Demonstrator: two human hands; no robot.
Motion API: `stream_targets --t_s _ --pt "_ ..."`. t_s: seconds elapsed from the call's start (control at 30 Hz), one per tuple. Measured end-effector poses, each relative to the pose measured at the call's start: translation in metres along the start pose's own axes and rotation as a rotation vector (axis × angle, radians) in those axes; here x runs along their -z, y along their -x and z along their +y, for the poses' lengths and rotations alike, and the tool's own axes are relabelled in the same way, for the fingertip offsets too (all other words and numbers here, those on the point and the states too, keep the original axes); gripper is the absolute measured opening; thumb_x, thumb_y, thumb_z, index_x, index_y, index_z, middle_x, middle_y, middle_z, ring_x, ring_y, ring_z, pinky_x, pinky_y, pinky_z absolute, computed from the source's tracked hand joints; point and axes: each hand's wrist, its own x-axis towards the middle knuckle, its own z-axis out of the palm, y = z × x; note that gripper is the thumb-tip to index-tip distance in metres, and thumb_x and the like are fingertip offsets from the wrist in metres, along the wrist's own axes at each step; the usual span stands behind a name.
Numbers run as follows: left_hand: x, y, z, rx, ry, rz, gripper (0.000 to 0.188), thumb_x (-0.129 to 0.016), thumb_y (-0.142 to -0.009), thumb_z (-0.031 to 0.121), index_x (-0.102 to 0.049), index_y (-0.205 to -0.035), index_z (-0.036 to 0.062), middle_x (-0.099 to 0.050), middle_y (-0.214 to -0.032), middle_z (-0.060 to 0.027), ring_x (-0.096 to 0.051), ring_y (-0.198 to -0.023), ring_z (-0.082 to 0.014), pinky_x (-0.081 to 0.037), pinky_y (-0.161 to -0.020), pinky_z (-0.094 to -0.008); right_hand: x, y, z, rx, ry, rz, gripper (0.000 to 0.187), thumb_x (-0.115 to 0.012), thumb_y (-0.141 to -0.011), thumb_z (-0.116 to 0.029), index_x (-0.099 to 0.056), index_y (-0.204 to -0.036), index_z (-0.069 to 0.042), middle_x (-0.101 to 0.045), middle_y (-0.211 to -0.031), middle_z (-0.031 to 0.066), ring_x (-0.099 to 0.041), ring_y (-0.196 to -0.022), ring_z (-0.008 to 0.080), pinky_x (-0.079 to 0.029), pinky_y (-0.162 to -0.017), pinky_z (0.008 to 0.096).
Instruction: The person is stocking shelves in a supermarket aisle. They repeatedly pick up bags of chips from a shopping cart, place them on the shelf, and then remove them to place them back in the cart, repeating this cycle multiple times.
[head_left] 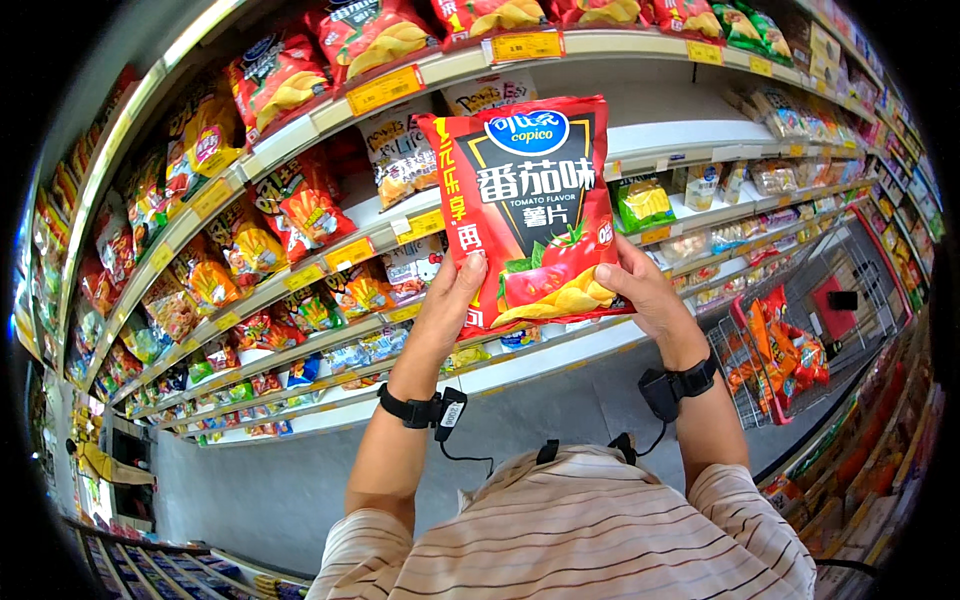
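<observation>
Both my hands hold up a large red bag of potato chips [530, 230], its printed front turned toward me. The bag shows a tomato and yellow chips below a dark panel. My left hand [458, 285] grips the lower left edge, thumb on the front and fingers hidden behind. On the lower right edge, my right hand [640, 290] is closed the same way, its thumb pressed near the pictured chips. Behind the bag, snack shelves [660, 140] run across. Similar red bags [375, 40] stand on the upper shelf.
A shopping cart [800, 310] with several orange bags [780, 345] stands at the right. Shelves of snack packs [215, 275] curve along the left. Another shelf row [850, 500] lies at the lower right. A person in yellow [105, 465] is far left in the aisle.
</observation>
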Motion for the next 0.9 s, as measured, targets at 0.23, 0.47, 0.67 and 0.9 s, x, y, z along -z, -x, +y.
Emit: stream_targets --t_s 0.23,0.47,0.67,0.9 --pt "0.021 0.013 0.028 -0.261 -0.341 0.007 0.114 -0.082 -0.08 0.053 -0.017 -0.157 -0.0014 -0.039 -0.151 -0.0212 -0.043 -0.138 -0.0269 -0.039 -0.113 -0.04 -0.02 -0.016 0.005 0.063 -0.082 -0.03 0.069 -0.075 -0.09 -0.033 -0.046 -0.143 0.001 -0.059 -0.135 0.0107 -0.058 -0.121 0.0174 -0.045 -0.105 0.0329" --pt "0.029 0.02 0.057 -0.406 -0.611 0.177 0.115 -0.091 -0.073 0.039 -0.019 -0.154 -0.002 -0.046 -0.144 -0.0198 -0.049 -0.132 -0.0258 -0.044 -0.109 -0.0386 -0.057 -0.037 -0.026 0.128 -0.008 -0.111 0.069 -0.073 -0.093 -0.025 -0.04 -0.147 0.002 -0.057 -0.137 0.0108 -0.056 -0.123 0.0161 -0.045 -0.107 0.0332" --pt "0.023 0.027 0.135 -0.568 -0.462 0.209 0.107 -0.087 -0.078 0.022 -0.018 -0.155 -0.0002 -0.045 -0.145 -0.0175 -0.05 -0.131 -0.024 -0.044 -0.109 -0.0379 -0.104 -0.05 -0.099 0.262 0.049 -0.344 0.077 -0.073 -0.093 -0.025 -0.031 -0.153 0.001 -0.052 -0.143 0.0112 -0.052 -0.129 0.0162 -0.043 -0.109 0.0326" --pt "0.049 0.0 0.22 -0.704 -0.548 0.317 0.103 -0.082 -0.084 0.04 -0.02 -0.153 -0.0053 -0.054 -0.137 -0.0191 -0.057 -0.122 -0.0237 -0.049 -0.102 -0.0362 -0.136 -0.094 -0.16 0.456 0.182 -0.504 0.099 -0.081 -0.085 -0.025 -0.018 -0.157 0.001 -0.039 -0.153 0.0163 -0.042 -0.139 0.023 -0.038 -0.114 0.0364"
